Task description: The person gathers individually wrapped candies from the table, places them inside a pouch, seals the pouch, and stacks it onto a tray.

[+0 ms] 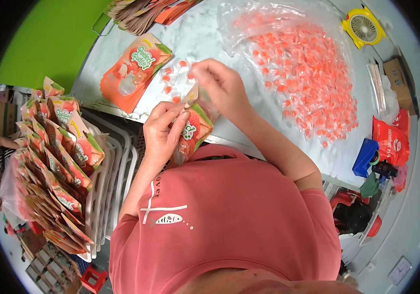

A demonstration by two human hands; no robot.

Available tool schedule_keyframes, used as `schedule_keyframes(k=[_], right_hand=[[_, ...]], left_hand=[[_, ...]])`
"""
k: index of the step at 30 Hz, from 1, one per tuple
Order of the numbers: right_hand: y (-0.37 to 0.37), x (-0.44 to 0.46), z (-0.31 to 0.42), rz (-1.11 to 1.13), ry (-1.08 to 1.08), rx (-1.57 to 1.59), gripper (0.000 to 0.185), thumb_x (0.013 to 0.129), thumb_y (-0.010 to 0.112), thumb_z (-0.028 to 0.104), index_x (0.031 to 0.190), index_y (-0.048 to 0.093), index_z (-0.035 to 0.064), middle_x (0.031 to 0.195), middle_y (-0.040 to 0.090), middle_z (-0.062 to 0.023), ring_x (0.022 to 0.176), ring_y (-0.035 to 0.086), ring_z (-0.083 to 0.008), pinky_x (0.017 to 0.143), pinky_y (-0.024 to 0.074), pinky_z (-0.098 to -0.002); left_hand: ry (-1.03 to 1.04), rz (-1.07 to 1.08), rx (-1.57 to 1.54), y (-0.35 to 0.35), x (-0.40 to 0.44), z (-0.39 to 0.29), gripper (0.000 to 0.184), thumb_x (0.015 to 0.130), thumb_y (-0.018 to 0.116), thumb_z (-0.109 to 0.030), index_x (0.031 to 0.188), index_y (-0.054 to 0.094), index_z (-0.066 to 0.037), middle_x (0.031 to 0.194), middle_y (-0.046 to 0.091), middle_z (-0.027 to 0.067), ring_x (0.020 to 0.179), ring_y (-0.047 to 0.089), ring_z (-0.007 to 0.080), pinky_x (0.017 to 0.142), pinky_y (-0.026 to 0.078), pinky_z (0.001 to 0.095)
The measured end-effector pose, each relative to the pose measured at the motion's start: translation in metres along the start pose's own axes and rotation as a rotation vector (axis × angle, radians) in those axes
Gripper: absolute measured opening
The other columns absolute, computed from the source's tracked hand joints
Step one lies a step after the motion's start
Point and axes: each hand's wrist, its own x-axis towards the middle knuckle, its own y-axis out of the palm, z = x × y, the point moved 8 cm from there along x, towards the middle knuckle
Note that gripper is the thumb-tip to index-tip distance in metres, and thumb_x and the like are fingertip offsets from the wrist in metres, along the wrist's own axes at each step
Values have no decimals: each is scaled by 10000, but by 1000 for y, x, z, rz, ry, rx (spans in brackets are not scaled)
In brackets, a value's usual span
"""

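Note:
My left hand (163, 128) pinches the top edge of a red and green "Peeled Fudge" pouch (198, 126), held upright against my chest. Just above the pouch's mouth is my right hand (220, 85), its fingers curled and slightly blurred. A red wrapped candy shows right at those fingertips, but whether they grip it is unclear. Several loose wrapped candies (168, 89) lie on the table beyond the pouch. A stack of flat pouches (134, 73) rests to their left.
A large heap of wrapped candies (308, 83) spills from a clear bag on the marble-patterned table (193, 34). More pouches (151, 12) lie at the back. Filled-looking pouches (63, 166) crowd stacked white crates (117, 161) at left. A yellow fan (364, 27) and blue box (365, 157) stand right.

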Motion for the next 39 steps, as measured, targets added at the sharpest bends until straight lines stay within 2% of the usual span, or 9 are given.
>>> schedule_keyframes(k=[5,12,14,18,20,27,30,32,39], right_hand=[[8,-1,21,62,15,443,444,1077,390,350,1061,646,-13,961,621,-61,906,573,-126,825,473,-270],[-24,-14,-7,-28,-25,545,324,1062,430,227,1143,619,-23,1111,624,-113,1066,586,-180,938,467,-313],[-50,-25,-29,-142,-203,-122,264,999,553,201,1184,624,26,1212,601,-113,1192,551,-215,979,475,-346],[-21,-57,-91,-66,-141,-463,308,911,666,219,1193,634,97,1271,570,-109,1218,530,-254,982,475,-365],[5,-65,-82,20,-366,-961,381,847,729,243,1203,636,144,1291,553,-108,1220,511,-283,866,515,-351],[12,-47,-131,76,-343,-919,190,835,741,240,978,681,129,1045,653,-65,908,634,-244,595,494,-311],[-12,-33,-132,-163,-175,-529,124,889,700,190,857,651,81,852,659,-48,672,578,-159,560,445,-281],[-22,-30,-142,-218,486,342,151,940,651,165,855,639,42,787,640,-33,637,520,-99,557,414,-254],[-1,3,-18,-281,236,847,231,989,608,209,871,640,12,812,644,-26,701,533,-69,608,427,-236]], left_hand=[[-10,14,5,2,-1,-1,178,892,721,-60,1063,739,-15,887,659,62,721,595,117,574,469,237],[5,6,-39,-14,-4,-3,157,882,713,-22,1034,733,8,899,662,78,769,610,128,645,478,233],[-7,-26,-101,-37,-8,-11,121,868,696,30,988,716,36,928,666,95,835,625,156,736,492,259],[-50,-161,-196,-80,-24,-6,141,866,715,21,1007,711,27,986,643,96,885,602,148,764,485,254],[-88,-153,-197,-84,-27,-2,161,864,723,16,1025,716,20,992,632,88,900,592,142,777,476,240],[-149,-120,-115,-71,-30,18,199,867,714,23,1064,742,1,982,633,48,865,590,110,750,472,224],[-155,-116,-18,-61,-23,18,178,864,737,-17,1041,752,-10,934,654,59,846,598,123,733,483,247],[-154,-119,-5,-52,-17,15,179,860,749,-36,1037,753,-12,910,657,58,829,603,122,729,491,256],[-44,-36,75,-19,11,3,166,865,742,-48,1026,752,-12,860,664,65,718,608,116,645,490,245]])
